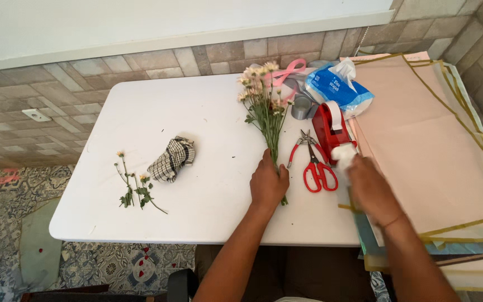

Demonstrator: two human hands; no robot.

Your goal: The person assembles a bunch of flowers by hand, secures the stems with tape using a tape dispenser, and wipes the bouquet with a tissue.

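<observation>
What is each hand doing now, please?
Left hand: closed on the flower bunch stems.
Right hand: blurred, at the red tape dispenser; grip cannot be told.

Both arms are bare from the elbow down, with no sleeves in view. The left hand point(268, 182) wears no ring, watch or glove. The right hand point(369, 187) is ungloved too, and a thin reddish-brown thread or band circles its wrist. The right hand looks slightly blurred.
</observation>
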